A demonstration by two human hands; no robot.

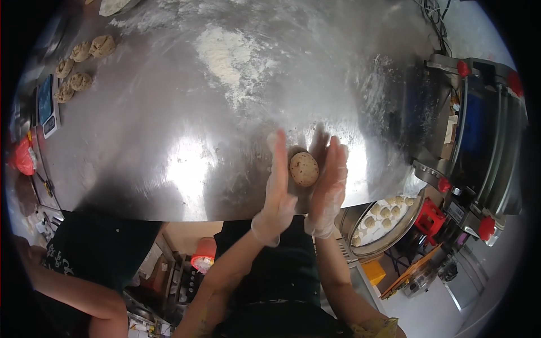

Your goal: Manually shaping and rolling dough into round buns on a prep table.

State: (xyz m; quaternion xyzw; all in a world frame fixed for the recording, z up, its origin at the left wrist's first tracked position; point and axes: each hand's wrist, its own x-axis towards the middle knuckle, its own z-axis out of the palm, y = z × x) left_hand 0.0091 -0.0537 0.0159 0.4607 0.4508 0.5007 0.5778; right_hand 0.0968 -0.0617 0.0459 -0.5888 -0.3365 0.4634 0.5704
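Observation:
A round, speckled piece of dough [304,169] sits on the metal worktop [135,124] close to its front edge. My left hand [278,194] stands on edge at its left, fingers stretched forward and slightly blurred. On the other side, my right hand [330,188] is also upright with extended fingers, palm toward the dough. Both wear clear plastic gloves. The dough lies between the palms; whether either palm touches it I cannot tell. A patch of white flour [228,59] is spread on the worktop beyond my hands.
Several rough dough lumps [81,52] lie at the far left by a digital scale [48,107]. A round tray [369,239] of small dough balls is below the right edge. A roller machine [479,141] stands at right. Another person's arm [84,290] shows at lower left.

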